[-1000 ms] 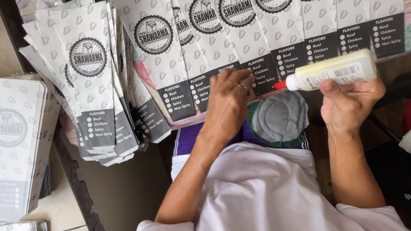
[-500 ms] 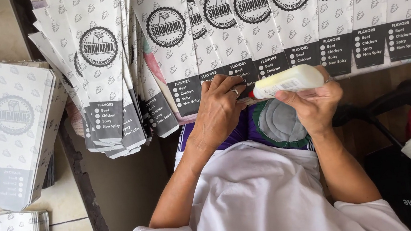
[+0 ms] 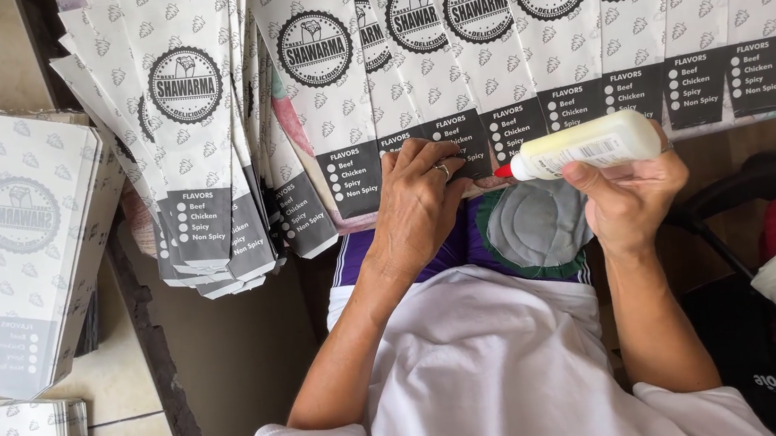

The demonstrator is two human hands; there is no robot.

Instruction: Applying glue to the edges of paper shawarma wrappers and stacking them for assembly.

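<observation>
Glue bottle (image 3: 589, 144): lies level, long axis left-right, red tip pointing left | Right hand (image 3: 628, 200): closed around bottle | Left hand (image 3: 417, 208): fingers pressed flat on paper bags (image 3: 450, 70), just left of tip, nearer to it.

The row of paper sleeves (image 3: 578, 29) covers the counter from edge to edge ahead, overlapping with no gaps between them. A fanned stack of sleeves (image 3: 196, 142) blocks the left. Both hands crowd the near edge, and only the lap (image 3: 531, 223) below them lies open.
</observation>
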